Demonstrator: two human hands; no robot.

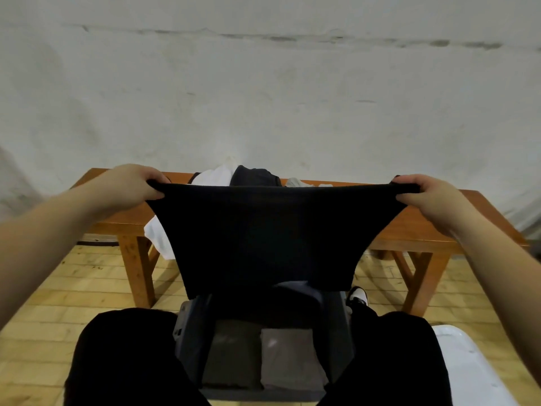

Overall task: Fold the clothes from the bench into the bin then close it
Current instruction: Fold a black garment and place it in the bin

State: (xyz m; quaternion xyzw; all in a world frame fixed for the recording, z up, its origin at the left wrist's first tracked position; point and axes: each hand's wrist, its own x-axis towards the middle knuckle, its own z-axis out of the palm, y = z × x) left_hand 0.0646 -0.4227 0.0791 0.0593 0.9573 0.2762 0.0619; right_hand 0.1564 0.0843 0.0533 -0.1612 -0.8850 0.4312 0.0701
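My left hand (128,184) pinches the left top corner of a black garment (263,235), fingers curled over the edge, thumb underneath; my right hand (421,194) pinches the right top corner the same way; both grips clamped on the cloth, w/ the top edge pulled taut btwn them. The garment hangs down in front of me, its lower edge just over the bin (341,326); the bin sits on the floor near me, btwn my knees in black trousers (123,361), open, w/ folded grey pieces (288,357) inside. Beyond it the wooden bench (418,227) runs left to right against the wall; on it lie more clothes: a white piece (212,175) hanging off the near edge at left, a dark piece (253,175) beside it. A white lid-like thing (468,364) lies on the floor at near right; can't tell what it is.
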